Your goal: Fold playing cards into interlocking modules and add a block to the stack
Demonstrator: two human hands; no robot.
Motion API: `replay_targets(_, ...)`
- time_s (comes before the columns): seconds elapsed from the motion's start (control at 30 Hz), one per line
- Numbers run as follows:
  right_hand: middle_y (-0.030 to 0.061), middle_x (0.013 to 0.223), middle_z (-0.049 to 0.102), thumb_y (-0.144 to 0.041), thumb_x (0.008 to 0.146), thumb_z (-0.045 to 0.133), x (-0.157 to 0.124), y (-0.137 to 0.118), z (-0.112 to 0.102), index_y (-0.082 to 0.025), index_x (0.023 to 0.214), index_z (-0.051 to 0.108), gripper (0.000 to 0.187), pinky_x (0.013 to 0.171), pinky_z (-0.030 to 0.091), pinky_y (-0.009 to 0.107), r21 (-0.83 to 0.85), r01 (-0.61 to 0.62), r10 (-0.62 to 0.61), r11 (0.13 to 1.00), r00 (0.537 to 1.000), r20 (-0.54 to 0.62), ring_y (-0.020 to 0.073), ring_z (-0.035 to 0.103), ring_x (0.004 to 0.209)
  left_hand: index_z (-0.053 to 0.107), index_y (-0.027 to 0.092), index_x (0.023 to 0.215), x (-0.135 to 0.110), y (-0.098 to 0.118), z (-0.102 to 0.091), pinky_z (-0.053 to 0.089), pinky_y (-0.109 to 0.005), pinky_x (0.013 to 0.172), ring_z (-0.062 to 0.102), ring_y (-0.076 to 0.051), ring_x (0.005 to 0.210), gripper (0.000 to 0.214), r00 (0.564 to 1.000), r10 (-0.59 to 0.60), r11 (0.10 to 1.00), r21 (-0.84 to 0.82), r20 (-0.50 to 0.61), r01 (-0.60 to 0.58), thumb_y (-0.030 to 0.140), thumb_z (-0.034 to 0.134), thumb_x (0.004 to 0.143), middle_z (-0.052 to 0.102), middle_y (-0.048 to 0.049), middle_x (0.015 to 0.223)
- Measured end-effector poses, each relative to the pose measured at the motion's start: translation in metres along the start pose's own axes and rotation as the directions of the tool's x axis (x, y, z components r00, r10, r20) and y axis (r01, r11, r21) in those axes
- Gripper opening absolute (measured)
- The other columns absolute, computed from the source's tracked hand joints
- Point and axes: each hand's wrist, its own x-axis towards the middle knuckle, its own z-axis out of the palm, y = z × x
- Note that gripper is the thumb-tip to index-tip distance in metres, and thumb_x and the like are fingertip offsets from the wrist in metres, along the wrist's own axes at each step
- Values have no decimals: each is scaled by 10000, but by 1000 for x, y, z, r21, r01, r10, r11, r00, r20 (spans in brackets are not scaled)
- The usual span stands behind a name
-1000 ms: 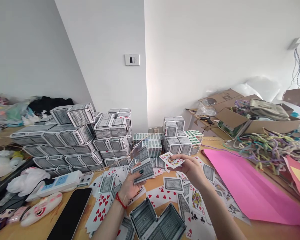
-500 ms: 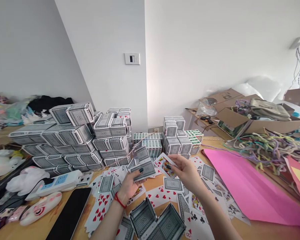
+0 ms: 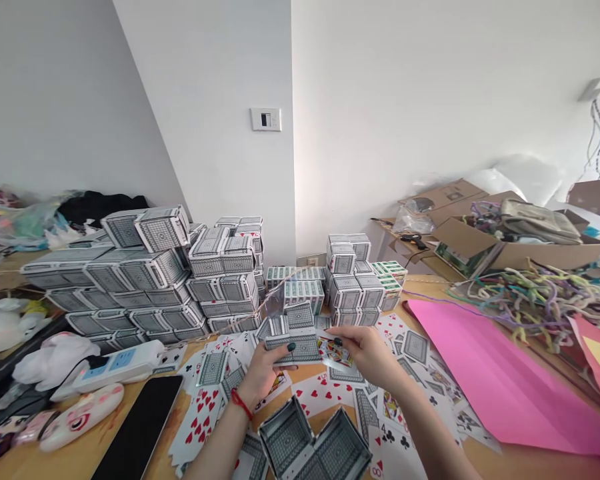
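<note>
Grasping two-handed
Clasping folded cards (image 3: 306,348) in the left hand (image 3: 263,369) — pinching a face card (image 3: 332,353) with the right hand (image 3: 369,352), with an open-topped card box (image 3: 337,453) below both.

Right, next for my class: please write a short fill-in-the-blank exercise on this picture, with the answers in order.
1. The thumb of the ____ hand lies across the grey-patterned folded cards.
2. The white face card is pinched by the ____ hand's fingers.
3. The thin string wrist bracelet is ____.
4. The large, smooth paper sheet on the light wooden table is ____.

Missing words: left; right; red; pink.
</note>
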Motion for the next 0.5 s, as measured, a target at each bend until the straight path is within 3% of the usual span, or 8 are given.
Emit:
replay_targets(0.13, 34, 722, 707, -164, 727, 393, 0, 5, -2, -195, 952, 703, 384, 527, 448, 267, -35, -15, 16, 999, 999, 35, 171, 582, 544, 626, 159, 724, -1, 1, 2, 510, -293, 515, 641, -227, 656, 236, 1000, 3, 999, 43, -21, -2, 202, 764, 537, 661, -41, 625)
replay_targets(0.33, 44, 891, 713, -137, 705, 405, 2, 8, -7, -196, 907, 718, 378, 678, 482, 302, 2, 23, -23, 1000, 996, 90, 217, 642, 781, 622, 148, 739, -2, 1, 3, 514, -298, 518, 640, -227, 667, 266, 1000, -9, 996, 91, -8, 10, 214, 769, 527, 676, -63, 687)
replay_targets(0.5, 40, 876, 716, -137, 705, 409, 1, 8, -8, -204, 901, 719, 373, 716, 483, 330, 0, 10, -9, 1000, 992, 129, 226, 647, 793, 618, 136, 719, -2, 0, 6, 516, -296, 480, 647, -273, 724, 291, 1000, -17, 993, 116, -18, 19, 223, 780, 494, 689, -93, 718)
